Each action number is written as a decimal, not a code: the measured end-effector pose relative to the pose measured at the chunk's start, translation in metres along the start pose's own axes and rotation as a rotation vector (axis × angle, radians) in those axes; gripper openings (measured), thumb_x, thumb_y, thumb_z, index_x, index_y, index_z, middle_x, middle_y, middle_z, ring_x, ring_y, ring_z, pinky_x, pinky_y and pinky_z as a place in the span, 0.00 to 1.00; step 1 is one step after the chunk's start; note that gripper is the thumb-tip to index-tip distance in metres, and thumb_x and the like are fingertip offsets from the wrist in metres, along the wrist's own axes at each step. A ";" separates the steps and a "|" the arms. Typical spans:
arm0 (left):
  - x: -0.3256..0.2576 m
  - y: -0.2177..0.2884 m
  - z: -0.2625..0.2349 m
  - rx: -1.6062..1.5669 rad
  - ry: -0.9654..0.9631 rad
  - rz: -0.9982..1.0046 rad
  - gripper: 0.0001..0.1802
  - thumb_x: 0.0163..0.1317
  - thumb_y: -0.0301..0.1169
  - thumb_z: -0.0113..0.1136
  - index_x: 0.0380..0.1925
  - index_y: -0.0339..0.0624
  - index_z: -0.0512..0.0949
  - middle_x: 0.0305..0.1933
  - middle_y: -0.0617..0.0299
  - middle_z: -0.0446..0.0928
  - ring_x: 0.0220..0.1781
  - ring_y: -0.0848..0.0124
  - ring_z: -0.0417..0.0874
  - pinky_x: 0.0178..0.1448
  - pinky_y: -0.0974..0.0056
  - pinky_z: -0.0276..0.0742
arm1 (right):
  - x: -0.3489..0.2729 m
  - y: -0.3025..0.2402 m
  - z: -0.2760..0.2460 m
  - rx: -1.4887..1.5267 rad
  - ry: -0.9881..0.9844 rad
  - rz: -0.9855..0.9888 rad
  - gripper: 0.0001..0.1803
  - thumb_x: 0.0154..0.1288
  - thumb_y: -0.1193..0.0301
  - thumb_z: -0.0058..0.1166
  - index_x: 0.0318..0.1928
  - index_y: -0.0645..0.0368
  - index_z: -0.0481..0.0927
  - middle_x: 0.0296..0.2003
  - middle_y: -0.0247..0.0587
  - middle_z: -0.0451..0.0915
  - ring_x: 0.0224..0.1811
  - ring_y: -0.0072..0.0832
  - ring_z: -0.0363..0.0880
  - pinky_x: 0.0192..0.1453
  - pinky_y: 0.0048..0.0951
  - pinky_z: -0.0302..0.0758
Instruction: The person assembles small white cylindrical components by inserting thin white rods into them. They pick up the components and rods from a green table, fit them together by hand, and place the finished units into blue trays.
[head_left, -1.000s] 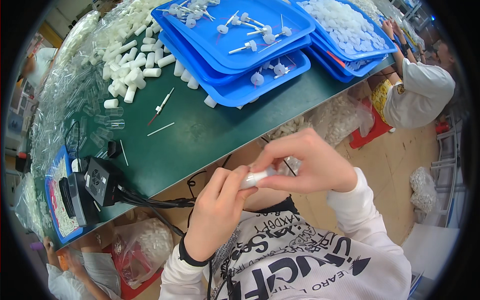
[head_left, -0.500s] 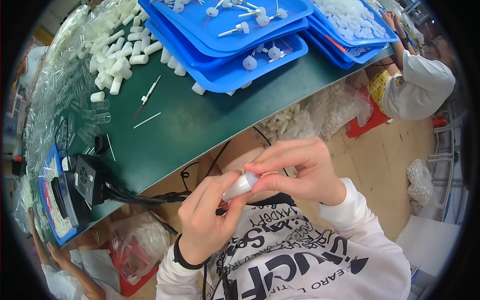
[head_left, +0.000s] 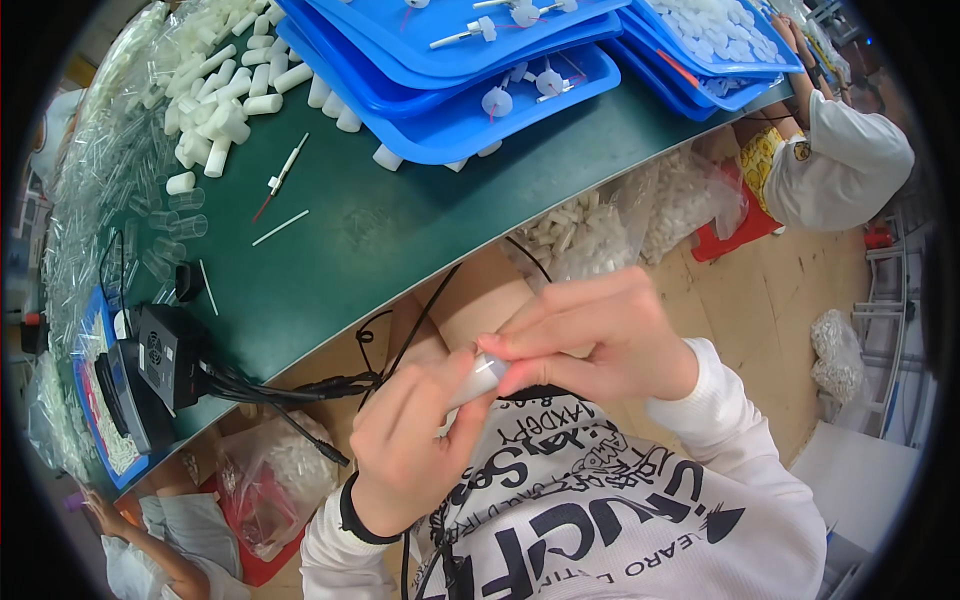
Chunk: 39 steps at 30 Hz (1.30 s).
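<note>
Just below the centre of the frame, the left hand (head_left: 410, 440) and right hand (head_left: 590, 335) both pinch a small white, slightly translucent plastic tube (head_left: 478, 378), short and cylindrical, held above the lap, below the green table (head_left: 400, 230) edge.

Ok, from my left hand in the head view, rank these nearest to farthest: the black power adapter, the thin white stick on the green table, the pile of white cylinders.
From the left hand:
1. Black power adapter, at the table's near left edge, to the hand's left.
2. Thin white stick, farther up on the green table.
3. Pile of white cylinders, at the table's far left end beside the blue trays.
</note>
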<state>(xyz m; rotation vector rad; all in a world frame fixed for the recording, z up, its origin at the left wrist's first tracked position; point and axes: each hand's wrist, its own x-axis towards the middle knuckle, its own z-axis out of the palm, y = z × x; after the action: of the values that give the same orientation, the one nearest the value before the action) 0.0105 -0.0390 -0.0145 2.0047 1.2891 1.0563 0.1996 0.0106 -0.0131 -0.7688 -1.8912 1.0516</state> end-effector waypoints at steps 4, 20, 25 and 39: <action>0.004 0.004 -0.004 -0.525 -0.085 -0.407 0.08 0.59 0.26 0.56 0.36 0.33 0.74 0.25 0.59 0.75 0.24 0.76 0.74 0.26 0.73 0.67 | 0.005 0.005 -0.001 0.154 0.085 0.148 0.16 0.49 0.75 0.63 0.42 0.60 0.82 0.28 0.38 0.82 0.29 0.27 0.80 0.33 0.22 0.74; 0.000 0.002 -0.005 -0.583 -0.329 -0.430 0.26 0.69 0.37 0.33 0.57 0.26 0.62 0.33 0.64 0.71 0.25 0.79 0.65 0.27 0.75 0.58 | -0.008 0.001 0.024 -0.330 0.184 -0.320 0.18 0.48 0.74 0.65 0.42 0.65 0.80 0.35 0.39 0.77 0.32 0.31 0.77 0.36 0.29 0.76; -0.005 0.002 -0.005 -0.592 -0.375 -0.488 0.24 0.69 0.35 0.33 0.57 0.27 0.63 0.30 0.64 0.71 0.24 0.80 0.64 0.26 0.76 0.57 | -0.010 0.003 0.022 -0.347 0.103 -0.391 0.16 0.46 0.79 0.62 0.39 0.73 0.78 0.29 0.42 0.76 0.26 0.31 0.78 0.28 0.29 0.77; -0.005 -0.033 0.026 -0.967 -0.224 -0.561 0.18 0.71 0.36 0.36 0.47 0.34 0.70 0.33 0.62 0.75 0.39 0.76 0.73 0.43 0.72 0.66 | -0.009 0.029 0.024 -0.341 0.108 -0.244 0.25 0.49 0.78 0.60 0.51 0.66 0.74 0.30 0.40 0.76 0.30 0.31 0.76 0.32 0.28 0.74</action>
<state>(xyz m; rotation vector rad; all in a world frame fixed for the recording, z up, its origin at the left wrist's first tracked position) 0.0141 -0.0303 -0.0558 0.9259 0.8669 0.8819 0.1866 0.0081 -0.0496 -0.7427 -2.0346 0.5332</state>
